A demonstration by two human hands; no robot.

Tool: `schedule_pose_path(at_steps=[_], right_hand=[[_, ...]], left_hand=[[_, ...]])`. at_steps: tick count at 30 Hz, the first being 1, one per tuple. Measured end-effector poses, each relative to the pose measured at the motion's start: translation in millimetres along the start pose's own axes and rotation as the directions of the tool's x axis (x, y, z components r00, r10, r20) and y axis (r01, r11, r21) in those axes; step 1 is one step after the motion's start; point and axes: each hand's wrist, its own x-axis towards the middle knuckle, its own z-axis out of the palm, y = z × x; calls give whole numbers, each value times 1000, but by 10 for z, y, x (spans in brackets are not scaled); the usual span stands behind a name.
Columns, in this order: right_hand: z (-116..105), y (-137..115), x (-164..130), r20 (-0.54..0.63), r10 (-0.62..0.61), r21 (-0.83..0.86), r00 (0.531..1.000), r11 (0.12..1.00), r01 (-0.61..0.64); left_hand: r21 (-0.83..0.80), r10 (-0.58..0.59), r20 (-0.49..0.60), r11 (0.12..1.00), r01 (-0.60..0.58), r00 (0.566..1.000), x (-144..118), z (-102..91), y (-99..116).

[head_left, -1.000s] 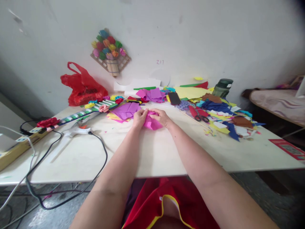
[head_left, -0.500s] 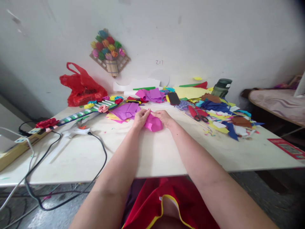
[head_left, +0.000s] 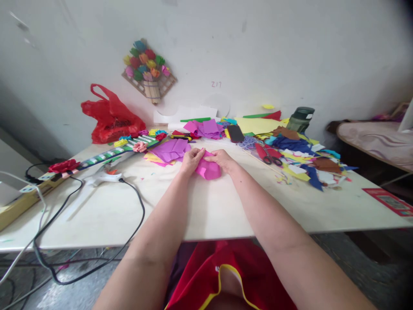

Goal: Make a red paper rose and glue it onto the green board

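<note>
A pink paper piece [head_left: 209, 169] lies on the white table [head_left: 206, 206], partly folded. My left hand [head_left: 191, 160] pinches its left upper edge. My right hand [head_left: 223, 160] grips its right upper edge. Both hands meet over the top of the paper, and the fingertips hide that part of it. Just behind my left hand lies a stack of purple paper squares [head_left: 170, 150] over yellow and pink sheets.
Red-handled scissors [head_left: 269, 155] and many coloured paper scraps [head_left: 303, 159] lie at the right. A black phone [head_left: 235, 133], a green bottle [head_left: 300, 119] and a red plastic bag [head_left: 110, 116] stand at the back. A glue gun [head_left: 103, 176] with black cable lies left.
My hands have shifted slightly on the pink paper, and its lower flap now lies a little further right and flatter. Everything else is unchanged.
</note>
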Motion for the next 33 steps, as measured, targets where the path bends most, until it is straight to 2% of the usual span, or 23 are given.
schedule_pose_path(at_steps=[5,11,20,27,33], right_hand=[[35,-56,-52,-7,26,7,1000,1000,-25],[44,-49,-55,7,30,5,1000,1000,-31],[67,-83,-91,42,13,45,999,999,-15],[65,-101,-102,43,60,40,997,997,-62],[53,-58,-66,56,42,38,998,998,-44]], left_hand=[[-96,-59,7,994,59,998,-18,7,22],[-215,-155,81,962,169,985,-49,-8,50],[-369,-198,37,908,197,980,-52,11,47],[-380,-225,32,899,220,974,-52,22,65],[-373,-214,23,904,207,976,-59,29,47]])
